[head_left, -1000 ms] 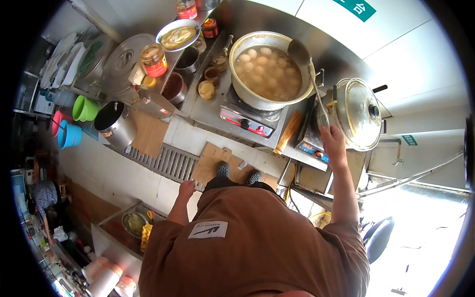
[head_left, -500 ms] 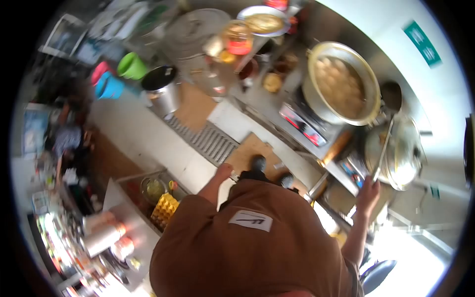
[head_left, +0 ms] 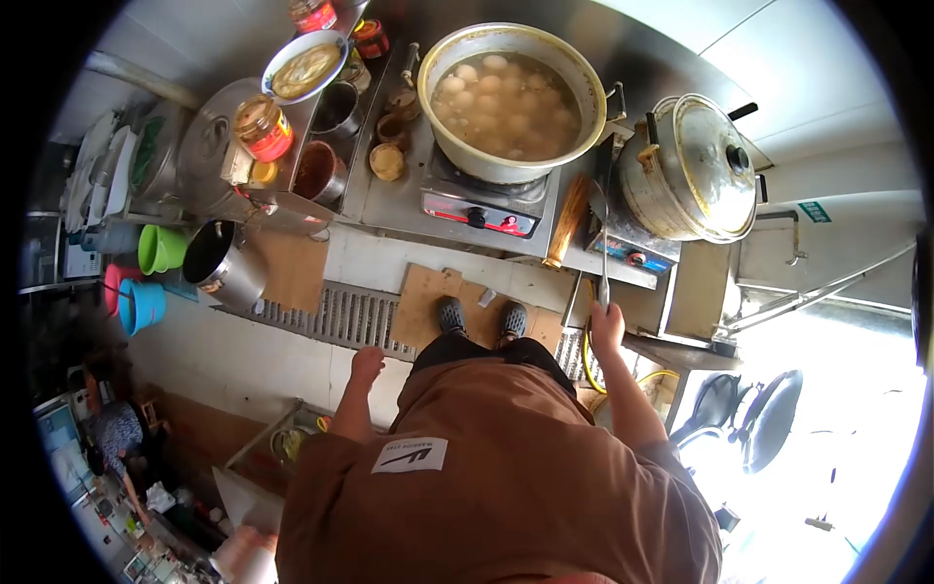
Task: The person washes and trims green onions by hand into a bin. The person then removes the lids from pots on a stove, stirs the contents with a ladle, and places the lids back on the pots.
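Observation:
My right hand (head_left: 607, 327) is closed around the handle of a long metal ladle (head_left: 604, 255), which points toward the stove; its bowl is seen almost edge-on. Left of it, a large pot (head_left: 506, 171) of brownish liquid with several eggs (head_left: 489, 90) sits on a gas burner (head_left: 479, 216). A lidded pot (head_left: 671, 175) stands on the burner to the right. Between the burners lies a wooden-handled brush-like tool (head_left: 570, 219). My left hand (head_left: 368, 364) hangs by my side over the floor, fingers curled, with nothing visible in it.
Jars (head_left: 263, 128), a plate of food (head_left: 306, 68) and small containers (head_left: 386, 162) stand left of the stove. A tall steel pot (head_left: 226, 265) and buckets (head_left: 142, 307) are on the floor side. Pans (head_left: 772, 420) hang at right. A person (head_left: 122, 433) is at far left.
My view has turned, bringing the stove squarely in front of me. The ladle stays in my right hand, now seen nearer the brush-like tool. My left hand remains low at my side.

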Tool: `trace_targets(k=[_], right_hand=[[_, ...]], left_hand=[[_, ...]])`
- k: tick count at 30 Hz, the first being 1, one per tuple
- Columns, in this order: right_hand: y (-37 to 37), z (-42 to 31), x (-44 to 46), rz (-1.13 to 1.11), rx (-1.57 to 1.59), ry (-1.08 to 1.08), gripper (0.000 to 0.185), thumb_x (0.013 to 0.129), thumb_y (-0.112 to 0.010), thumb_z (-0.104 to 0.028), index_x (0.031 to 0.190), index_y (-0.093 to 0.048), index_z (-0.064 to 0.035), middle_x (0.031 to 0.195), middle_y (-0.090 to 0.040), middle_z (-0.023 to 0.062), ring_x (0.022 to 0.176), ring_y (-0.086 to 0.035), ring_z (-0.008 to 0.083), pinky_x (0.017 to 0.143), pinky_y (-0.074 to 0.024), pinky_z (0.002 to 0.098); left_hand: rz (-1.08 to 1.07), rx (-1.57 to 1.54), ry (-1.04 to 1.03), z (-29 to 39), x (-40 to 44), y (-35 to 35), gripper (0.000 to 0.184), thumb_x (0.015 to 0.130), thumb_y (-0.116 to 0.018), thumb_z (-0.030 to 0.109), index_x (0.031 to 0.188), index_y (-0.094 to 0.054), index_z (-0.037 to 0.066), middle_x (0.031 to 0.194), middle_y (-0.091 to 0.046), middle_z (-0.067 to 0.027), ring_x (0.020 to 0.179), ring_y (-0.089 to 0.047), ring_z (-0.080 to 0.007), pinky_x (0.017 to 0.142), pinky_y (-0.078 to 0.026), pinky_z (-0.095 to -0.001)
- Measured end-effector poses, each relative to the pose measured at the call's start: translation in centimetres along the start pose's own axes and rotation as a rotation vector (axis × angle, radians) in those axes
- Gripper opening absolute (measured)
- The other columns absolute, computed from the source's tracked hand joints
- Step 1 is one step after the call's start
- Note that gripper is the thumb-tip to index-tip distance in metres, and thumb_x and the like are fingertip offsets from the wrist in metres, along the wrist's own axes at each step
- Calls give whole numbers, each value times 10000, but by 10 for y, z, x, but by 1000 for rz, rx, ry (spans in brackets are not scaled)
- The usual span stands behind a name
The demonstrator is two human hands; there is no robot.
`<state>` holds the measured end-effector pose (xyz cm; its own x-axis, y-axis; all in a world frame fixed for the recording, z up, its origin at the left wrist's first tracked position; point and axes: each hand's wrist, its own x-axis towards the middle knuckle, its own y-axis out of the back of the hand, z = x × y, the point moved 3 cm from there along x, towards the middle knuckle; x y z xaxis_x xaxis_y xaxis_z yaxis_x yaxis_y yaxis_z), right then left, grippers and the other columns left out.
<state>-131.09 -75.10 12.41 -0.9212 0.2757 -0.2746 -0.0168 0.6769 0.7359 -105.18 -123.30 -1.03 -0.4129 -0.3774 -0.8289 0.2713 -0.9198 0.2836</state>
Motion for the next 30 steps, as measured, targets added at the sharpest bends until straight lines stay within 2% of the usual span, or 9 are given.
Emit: trace_targets(k=[1, 2, 3, 5, 11, 17, 19, 26, 30], right_hand=[[-12, 2, 21, -37, -39, -52, 315, 801, -579, -288, 873, -555, 19, 797, -587, 233, 785, -573, 400, 720, -437, 447], [-25, 0, 41, 29, -76, -23, 353, 814, -579, -334, 834, -536, 15, 751, -577, 199, 724, -572, 326, 690, -437, 421], [-32, -11, 55, 44, -115, -19, 363, 818, -573, -344, 894, -541, 10, 840, -594, 233, 838, -584, 392, 754, -441, 452], [-52, -16, 91, -28, -175, -23, 405, 835, -540, -336, 1048, -474, 2, 972, -586, 248, 907, -565, 430, 798, -437, 487], [-98, -24, 157, -79, -229, -57, 383, 854, -532, -278, 1111, -428, -14, 1050, -565, 245, 971, -562, 401, 835, -455, 470], [-141, 12, 175, -218, -84, 61, 576, 775, -565, -153, 1301, -354, -47, 1171, -493, 252, 1110, -470, 394, 927, -411, 434], [-156, 31, 183, -309, 50, 68, 652, 719, -566, -135, 1327, -348, -43, 1169, -488, 272, 1127, -447, 402, 962, -386, 423], [-121, 47, 171, -349, -25, 234, 478, 715, -573, -140, 1169, -525, 0, 1137, -536, 254, 1103, -483, 389, 948, -400, 420], [-44, 6, 142, -420, 156, 374, 309, 798, -548, -155, 1047, -604, 18, 945, -639, 197, 901, -612, 341, 819, -476, 368]], left_hand=[[10, -33, -6, 3, -5, 2, 168, 834, -523, 207, 887, -585, 60, 739, -572, -31, 605, -571, -143, 508, -427, -285], [22, -65, -12, 7, -13, 3, 200, 851, -540, 213, 992, -578, 76, 803, -581, -15, 657, -572, -141, 567, -434, -282], [51, -87, -8, 19, -31, 3, 216, 843, -546, 197, 1009, -580, 63, 826, -590, -22, 677, -579, -142, 582, -444, -282], [104, -104, -14, 25, -54, 1, 213, 838, -541, 192, 987, -601, 53, 819, -597, -28, 677, -589, -140, 565, -450, -274], [221, -138, 1, -1, -132, -8, 221, 832, -548, 180, 993, -609, 41, 818, -606, -35, 700, -604, -139, 556, -451, -256], [34, -322, 79, -74, -172, -16, 266, 834, -565, 151, 1031, -579, -27, 850, -601, -74, 698, -590, -153, 571, -462, -243], [173, -10, 19, -66, -190, -26, 286, 827, -571, 138, 1046, -569, -46, 851, -596, -86, 703, -585, -155, 600, -482, -245], [-35, -40, 9, -73, -127, -33, 303, 833, -558, 181, 1039, -585, -40, 857, -614, -87, 722, -596, -152, 652, -495, -269], [84, 18, -60, 8, -111, -57, 302, 843, -551, 194, 1058, -593, -15, 855, -622, -74, 707, -616, -161, 632, -485, -268]])
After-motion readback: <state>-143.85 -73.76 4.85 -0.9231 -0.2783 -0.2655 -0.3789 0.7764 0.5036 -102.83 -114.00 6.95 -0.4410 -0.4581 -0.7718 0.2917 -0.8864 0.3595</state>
